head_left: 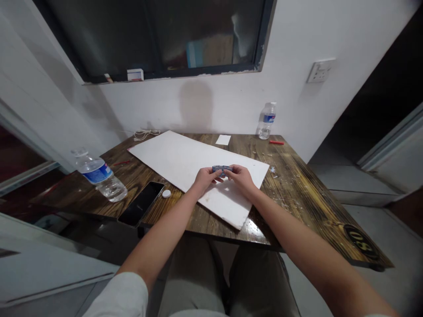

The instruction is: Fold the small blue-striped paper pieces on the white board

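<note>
Between my two hands is a small blue patterned piece, perhaps a card or packet (218, 168); its exact kind is too small to make out. My left hand (205, 178) pinches its left end, and my right hand (242, 177) grips the right end. Both hands are just over a large white board (188, 156) that lies aslant on the dark wooden table (291, 202). Part of the blue piece is hidden behind my thumbs.
At the left stand an open-looking water bottle (101, 175), a black phone (141, 203) and a white cap (166, 193). Farther back are a white paper (223, 140), another bottle (267, 123), a red stick (276, 142), a small white star-shaped piece (272, 169) and a coiled cable (145, 134).
</note>
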Tool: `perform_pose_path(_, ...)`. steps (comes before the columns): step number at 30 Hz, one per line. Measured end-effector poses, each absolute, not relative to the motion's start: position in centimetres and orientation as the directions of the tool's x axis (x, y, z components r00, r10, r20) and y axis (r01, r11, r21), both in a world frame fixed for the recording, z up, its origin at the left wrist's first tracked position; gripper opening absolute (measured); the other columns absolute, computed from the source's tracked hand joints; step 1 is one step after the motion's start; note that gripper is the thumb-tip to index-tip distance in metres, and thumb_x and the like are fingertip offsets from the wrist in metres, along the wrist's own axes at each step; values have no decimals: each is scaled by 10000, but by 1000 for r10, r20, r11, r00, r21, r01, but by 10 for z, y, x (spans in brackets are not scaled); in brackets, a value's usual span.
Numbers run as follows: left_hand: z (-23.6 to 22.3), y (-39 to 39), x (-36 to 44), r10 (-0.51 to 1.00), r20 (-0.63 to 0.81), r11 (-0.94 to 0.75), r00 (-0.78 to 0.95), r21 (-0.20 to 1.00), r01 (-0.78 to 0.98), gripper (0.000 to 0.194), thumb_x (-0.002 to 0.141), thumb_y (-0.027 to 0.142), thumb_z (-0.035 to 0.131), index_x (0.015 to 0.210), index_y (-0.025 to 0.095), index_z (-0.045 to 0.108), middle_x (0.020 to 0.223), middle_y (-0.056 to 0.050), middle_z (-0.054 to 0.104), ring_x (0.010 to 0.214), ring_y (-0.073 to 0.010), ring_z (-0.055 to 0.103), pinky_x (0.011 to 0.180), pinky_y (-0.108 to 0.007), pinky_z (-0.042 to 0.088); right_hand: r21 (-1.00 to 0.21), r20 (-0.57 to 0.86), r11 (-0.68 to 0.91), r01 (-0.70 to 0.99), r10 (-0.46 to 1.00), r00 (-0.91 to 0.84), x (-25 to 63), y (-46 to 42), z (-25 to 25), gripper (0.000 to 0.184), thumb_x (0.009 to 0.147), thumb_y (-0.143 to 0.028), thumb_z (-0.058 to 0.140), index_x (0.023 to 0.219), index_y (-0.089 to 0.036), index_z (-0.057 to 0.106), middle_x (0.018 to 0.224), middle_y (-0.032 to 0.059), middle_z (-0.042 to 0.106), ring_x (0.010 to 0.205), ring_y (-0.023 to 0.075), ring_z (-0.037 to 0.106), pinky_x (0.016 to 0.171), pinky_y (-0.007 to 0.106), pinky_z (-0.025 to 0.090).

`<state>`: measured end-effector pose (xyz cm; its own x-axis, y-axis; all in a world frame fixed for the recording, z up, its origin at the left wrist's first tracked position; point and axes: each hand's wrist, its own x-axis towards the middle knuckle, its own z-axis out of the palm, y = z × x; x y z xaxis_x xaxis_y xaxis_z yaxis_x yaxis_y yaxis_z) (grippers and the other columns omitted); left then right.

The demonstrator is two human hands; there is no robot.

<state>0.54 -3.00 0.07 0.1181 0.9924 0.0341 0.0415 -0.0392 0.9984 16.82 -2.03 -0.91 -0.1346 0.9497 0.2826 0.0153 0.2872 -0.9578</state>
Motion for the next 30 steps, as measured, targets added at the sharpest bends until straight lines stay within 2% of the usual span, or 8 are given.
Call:
perform_pose_path(4,0,-30,5,993,14,-18,117,999,38,286,739,361,740,865,105,717,860,-128,747,607,-130,663,527,-210,382,-957,281,287,40,954,-107,168,-21,-8,363,654,-538,721,683,-189,624,575,-5,584,553,140,502,566,278,383)
perform_pose_path(11,4,-30,6,971,-32,51,239,996,-73,381,785,435,689,960,96,691,973,-154,733,648,-141,691,489,-187,394,-962,270,272,20,961,-65,172,-19,-5,331,669,-507,701,676,-193,599,620,19,636,568,138,511,573,276,408)
perform_pose_path(15,3,-29,6,967,-42,67,252,993,-93,333,790,366,693,981,94,685,978,-159,733,653,-141,692,478,-181,401,-962,267,269,39,962,-60,174,-18,-6,318,668,-498,695,673,-195,598,610,15,624,568,140,510,569,274,401)
perform_pose_path(22,2,-28,5,981,-23,45,194,993,-111,301,793,328,683,980,92,686,962,-153,739,648,-139,696,503,-183,427,-963,261,262,64,965,-25,175,-19,-4,275,675,-451,684,646,-194,590,536,-23,534,531,123,457,541,266,345)
perform_pose_path(30,3,-27,4,994,-17,27,107,995,-97,315,774,372,712,934,104,668,897,-122,744,624,-128,687,482,-175,410,-967,249,253,39,965,-76,176,-17,-6,332,671,-504,691,639,-183,609,530,-21,538,536,121,458,562,272,354)
